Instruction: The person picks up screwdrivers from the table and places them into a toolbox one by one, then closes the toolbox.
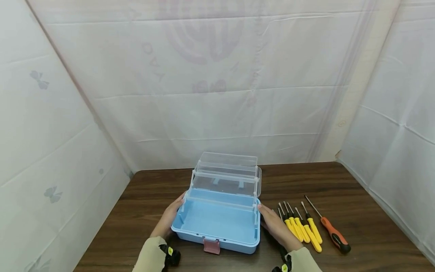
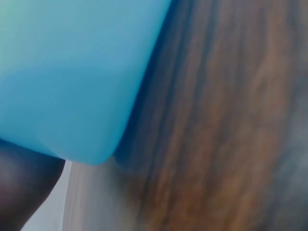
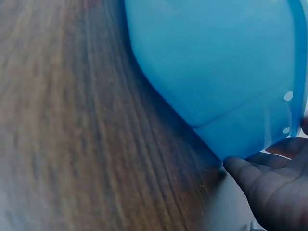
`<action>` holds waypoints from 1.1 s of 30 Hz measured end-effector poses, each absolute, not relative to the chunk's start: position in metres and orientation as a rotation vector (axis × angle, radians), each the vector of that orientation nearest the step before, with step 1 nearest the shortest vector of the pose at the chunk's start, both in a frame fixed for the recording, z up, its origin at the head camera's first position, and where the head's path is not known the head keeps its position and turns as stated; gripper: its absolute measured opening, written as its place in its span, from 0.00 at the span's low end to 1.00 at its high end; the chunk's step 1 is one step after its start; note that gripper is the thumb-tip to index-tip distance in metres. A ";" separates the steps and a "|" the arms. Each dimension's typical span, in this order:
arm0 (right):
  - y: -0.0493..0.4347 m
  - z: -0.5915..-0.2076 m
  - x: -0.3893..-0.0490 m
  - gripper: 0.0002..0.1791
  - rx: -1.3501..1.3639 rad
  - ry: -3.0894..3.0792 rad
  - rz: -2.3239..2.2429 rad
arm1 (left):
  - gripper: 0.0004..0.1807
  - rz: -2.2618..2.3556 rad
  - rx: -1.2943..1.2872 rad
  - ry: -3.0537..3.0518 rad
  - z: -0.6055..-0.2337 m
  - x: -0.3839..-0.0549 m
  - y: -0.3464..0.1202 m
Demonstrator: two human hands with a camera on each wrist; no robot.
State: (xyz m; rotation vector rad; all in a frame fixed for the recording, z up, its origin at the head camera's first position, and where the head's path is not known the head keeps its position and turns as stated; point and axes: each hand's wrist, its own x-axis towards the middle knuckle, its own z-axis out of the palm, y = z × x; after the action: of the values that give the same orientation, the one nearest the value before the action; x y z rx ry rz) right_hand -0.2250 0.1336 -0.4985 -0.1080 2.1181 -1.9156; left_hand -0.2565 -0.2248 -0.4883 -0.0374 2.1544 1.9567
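A light blue plastic toolbox [image 1: 217, 223] stands open on the wooden table, its pink latch [image 1: 212, 246] hanging at the front. Clear trays [image 1: 224, 175] are folded up and back on white arms, with the transparent lid behind them. My left hand [image 1: 168, 215] grips the box's left side near the back corner; in the left wrist view a dark part of the hand [image 2: 26, 185] shows against the blue wall. On the opposite side my right hand [image 1: 274, 224] holds the right back corner, thumb near the rim. The right wrist view has its fingers [image 3: 243, 174] at the corner.
Right of the box lie several yellow-handled screwdrivers [image 1: 302, 226], partly behind my right forearm. Beyond them is a larger orange and black screwdriver [image 1: 334, 234]. The dark wooden table [image 1: 156, 185] is bounded by white sheeting [image 1: 221, 117] at the back and both sides.
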 end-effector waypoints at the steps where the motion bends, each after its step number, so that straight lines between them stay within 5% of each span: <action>1: 0.134 -0.498 -0.225 0.41 -0.108 2.114 -1.918 | 0.30 1.957 -0.040 2.158 -0.488 -0.255 -0.224; 33: 0.147 -0.490 -0.232 0.38 0.117 2.158 -1.912 | 0.30 2.129 -0.069 2.041 -0.488 -0.226 -0.186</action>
State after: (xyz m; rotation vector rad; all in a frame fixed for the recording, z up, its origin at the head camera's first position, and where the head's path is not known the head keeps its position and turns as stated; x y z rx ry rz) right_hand -0.2320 0.1469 -0.4903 0.1166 2.1579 -1.9122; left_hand -0.2256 -0.1864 -0.4880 -0.0686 2.0407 2.1294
